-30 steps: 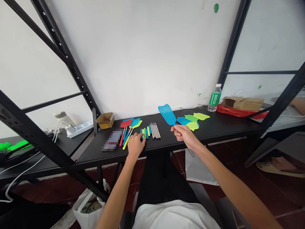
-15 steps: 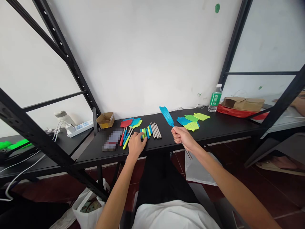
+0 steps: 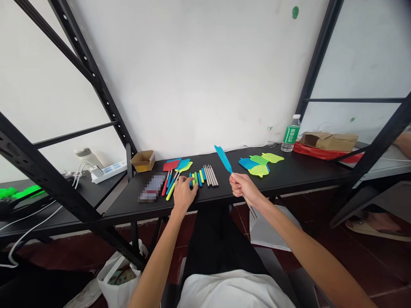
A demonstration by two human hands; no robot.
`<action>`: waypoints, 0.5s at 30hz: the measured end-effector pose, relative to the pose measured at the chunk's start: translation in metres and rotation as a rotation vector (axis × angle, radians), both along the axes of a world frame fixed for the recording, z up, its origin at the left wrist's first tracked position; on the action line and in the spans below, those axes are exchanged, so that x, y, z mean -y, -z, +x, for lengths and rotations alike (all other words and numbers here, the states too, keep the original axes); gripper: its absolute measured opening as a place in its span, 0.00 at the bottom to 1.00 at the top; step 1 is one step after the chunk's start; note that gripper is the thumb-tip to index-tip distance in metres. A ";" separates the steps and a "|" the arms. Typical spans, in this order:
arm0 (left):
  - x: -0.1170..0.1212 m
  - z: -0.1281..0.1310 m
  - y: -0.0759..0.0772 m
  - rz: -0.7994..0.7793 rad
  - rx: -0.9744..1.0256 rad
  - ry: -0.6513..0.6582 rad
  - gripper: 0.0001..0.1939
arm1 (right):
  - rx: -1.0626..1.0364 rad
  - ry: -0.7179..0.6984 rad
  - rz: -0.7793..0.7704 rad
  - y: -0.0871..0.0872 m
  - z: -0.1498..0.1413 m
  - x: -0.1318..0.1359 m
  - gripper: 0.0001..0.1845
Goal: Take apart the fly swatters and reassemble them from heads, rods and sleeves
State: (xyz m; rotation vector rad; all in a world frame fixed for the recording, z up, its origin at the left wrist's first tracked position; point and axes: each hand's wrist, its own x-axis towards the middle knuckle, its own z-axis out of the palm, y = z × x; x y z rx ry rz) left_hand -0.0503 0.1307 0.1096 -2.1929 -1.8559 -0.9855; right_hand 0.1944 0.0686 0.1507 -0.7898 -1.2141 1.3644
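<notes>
My right hand (image 3: 242, 187) grips the thin metal rod of a blue fly swatter (image 3: 224, 158), whose head is turned edge-on above the black table (image 3: 289, 173). My left hand (image 3: 183, 192) rests on the table with its fingers on a row of coloured handle grips (image 3: 196, 178). Beside the grips lie several bare metal rods (image 3: 211, 175). Left of my left hand lie finished swatters (image 3: 175, 170) in red, blue and yellow. A pile of loose swatter heads (image 3: 260, 163), blue, green and yellow, lies to the right.
A small cardboard box (image 3: 143, 160) stands at the back left, a blurred flat item (image 3: 151, 188) near the front edge. A water bottle (image 3: 290, 134) and a red tray with a brown box (image 3: 327, 144) sit at the right. Black rack struts frame both sides. A power strip (image 3: 107, 170) lies left.
My right hand has twisted the blue swatter, so its head went from facing me to edge-on, and drew slightly toward me. My left hand stayed on the grips.
</notes>
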 end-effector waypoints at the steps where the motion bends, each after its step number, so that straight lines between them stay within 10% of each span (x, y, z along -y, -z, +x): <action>1: 0.001 0.001 -0.004 0.011 0.038 0.012 0.18 | -0.011 -0.027 -0.010 -0.001 0.000 0.001 0.22; 10: 0.048 0.059 -0.044 -0.601 1.097 0.874 0.22 | -0.299 -0.627 -0.345 -0.004 -0.016 0.018 0.21; 15: 0.063 0.079 -0.043 -0.677 1.398 0.847 0.19 | -0.424 -0.629 -0.410 0.007 -0.025 0.017 0.20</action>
